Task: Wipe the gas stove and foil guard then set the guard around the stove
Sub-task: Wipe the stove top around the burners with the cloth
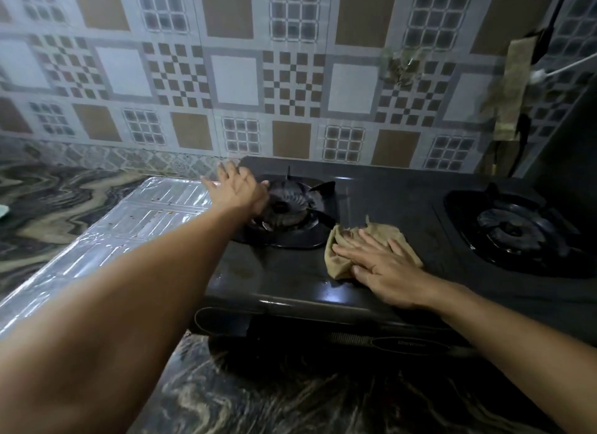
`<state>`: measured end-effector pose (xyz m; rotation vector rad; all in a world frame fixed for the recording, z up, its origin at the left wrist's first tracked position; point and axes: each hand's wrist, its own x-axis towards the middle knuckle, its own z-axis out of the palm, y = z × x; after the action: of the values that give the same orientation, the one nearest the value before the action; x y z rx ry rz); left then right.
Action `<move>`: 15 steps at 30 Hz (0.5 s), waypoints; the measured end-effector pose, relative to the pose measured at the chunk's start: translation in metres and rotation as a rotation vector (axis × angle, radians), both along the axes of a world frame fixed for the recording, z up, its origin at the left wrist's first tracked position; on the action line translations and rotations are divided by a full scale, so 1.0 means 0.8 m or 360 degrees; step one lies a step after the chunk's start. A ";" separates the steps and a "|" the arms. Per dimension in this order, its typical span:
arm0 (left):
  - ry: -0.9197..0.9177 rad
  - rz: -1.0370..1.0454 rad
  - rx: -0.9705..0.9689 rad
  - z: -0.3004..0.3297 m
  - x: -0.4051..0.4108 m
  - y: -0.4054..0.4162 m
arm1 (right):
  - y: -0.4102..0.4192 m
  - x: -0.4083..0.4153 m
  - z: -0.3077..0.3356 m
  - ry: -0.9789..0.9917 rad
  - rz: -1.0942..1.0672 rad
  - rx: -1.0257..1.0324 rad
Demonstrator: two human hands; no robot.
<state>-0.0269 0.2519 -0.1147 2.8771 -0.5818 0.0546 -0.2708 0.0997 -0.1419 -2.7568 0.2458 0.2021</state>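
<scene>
The right hand (pixel 381 265) presses a cloth (pixel 371 239) flat on the stove (pixel 387 194), fingers straight, between the two burners. The left hand (pixel 239 188) reaches spread and empty over the left burner (pixel 290 207). The foil guard (pixel 129 220) lies flat on the surface just left of the stove, long axis running front to back, nearer the left hand.

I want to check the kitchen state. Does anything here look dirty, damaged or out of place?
Yes. The foil guard lies flat left of the stove, not standing around it, with brown specks on it. Torn tape hangs on the wall.
</scene>
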 end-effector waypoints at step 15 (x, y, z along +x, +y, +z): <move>0.0363 -0.0130 0.0135 -0.022 0.003 0.068 | 0.151 0.057 -0.004 -0.0117 0.0345 -0.0147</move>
<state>-0.0246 0.3063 -0.1327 2.8807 -0.6692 -0.3134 -0.2252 0.2205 -0.1452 -2.8738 -0.0650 0.1479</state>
